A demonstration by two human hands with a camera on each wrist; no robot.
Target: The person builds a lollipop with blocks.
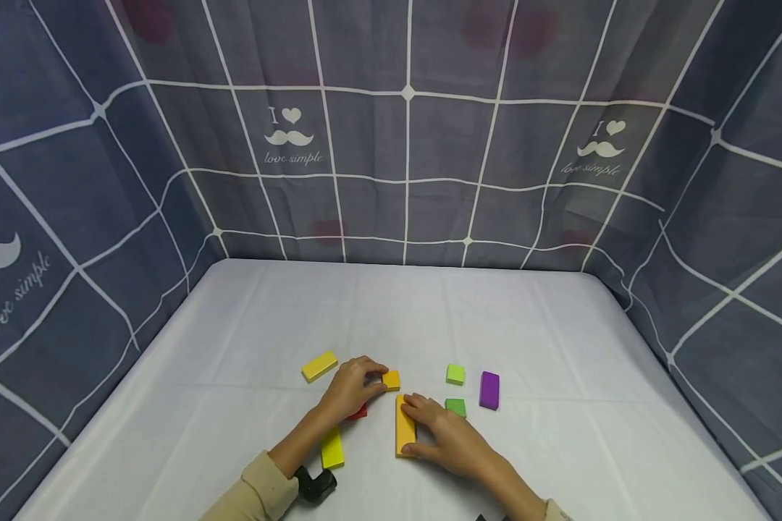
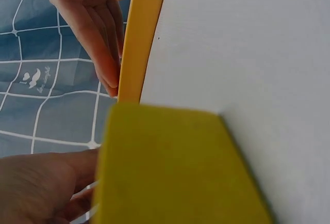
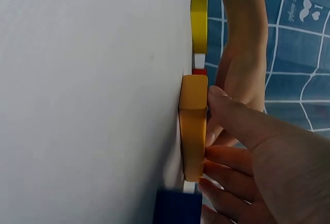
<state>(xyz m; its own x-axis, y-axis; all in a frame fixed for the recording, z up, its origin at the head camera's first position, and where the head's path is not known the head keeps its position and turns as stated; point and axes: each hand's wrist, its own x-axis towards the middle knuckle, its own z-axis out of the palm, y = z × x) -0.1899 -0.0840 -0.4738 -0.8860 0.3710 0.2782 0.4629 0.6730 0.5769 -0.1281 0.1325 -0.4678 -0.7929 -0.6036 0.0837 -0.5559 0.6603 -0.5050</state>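
Yellow block (image 2: 170, 167) was seen large before the left wrist camera, and blocks beyond it were handled with both hands.
On the white table (image 1: 234, 318), a small orange block (image 1: 392, 380) was held in a narrow grip between the fingers and thumb of the left hand (image 1: 350, 387). Nearer the person, a long orange block (image 1: 404, 427) was touched by the fingertips and thumb of the right hand (image 1: 448, 435), its grip spread wide along the block's length. A red block (image 1: 360, 412) was partly hidden by the left hand. Just past the right hand, a green block (image 1: 455, 406) was seen, with a purple block (image 1: 489, 391) set farther right.
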